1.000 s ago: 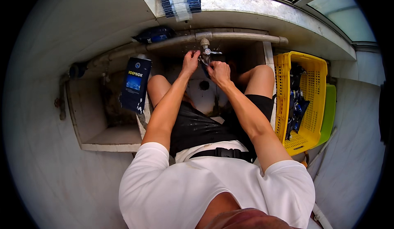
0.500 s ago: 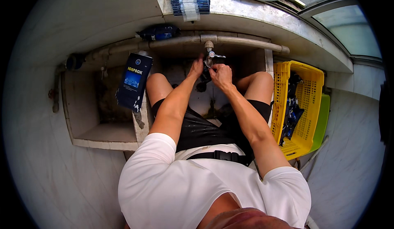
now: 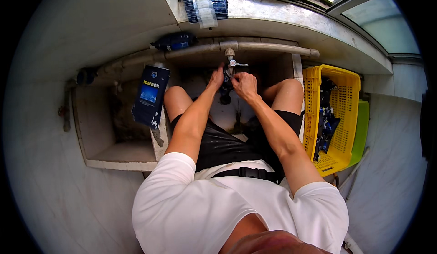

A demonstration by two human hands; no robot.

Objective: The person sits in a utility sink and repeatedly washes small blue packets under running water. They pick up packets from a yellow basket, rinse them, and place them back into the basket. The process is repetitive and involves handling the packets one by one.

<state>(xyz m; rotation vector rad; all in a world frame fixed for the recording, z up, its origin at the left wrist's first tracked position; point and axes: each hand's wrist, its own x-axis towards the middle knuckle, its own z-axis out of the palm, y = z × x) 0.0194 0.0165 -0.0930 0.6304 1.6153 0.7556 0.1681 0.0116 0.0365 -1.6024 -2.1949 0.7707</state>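
Beneath the metal tap (image 3: 232, 63), a dark blue ice pack pouch (image 3: 226, 90) hangs between my two hands, its upper edge close to the spout. My left hand (image 3: 216, 77) grips the pouch's left side, thumb and fingers pointing up toward the tap. On the other side, my right hand (image 3: 245, 85) is closed with curled fingers, pinching the pouch's top edge. Both hands partly cover the pouch, so its opening and how full it is stay hidden.
A dark blue ice pack box (image 3: 152, 97) stands on the basin divider at left. Another dark pouch (image 3: 175, 41) rests behind the pipe (image 3: 268, 47). A yellow crate (image 3: 346, 117) holding several pouches is at right. A taped bundle of flat packs (image 3: 205, 3) sits on the ledge.
The whole view has shifted slightly. Both hands stay at the tap with the pouch, and my right fingers have moved a little along its top edge.
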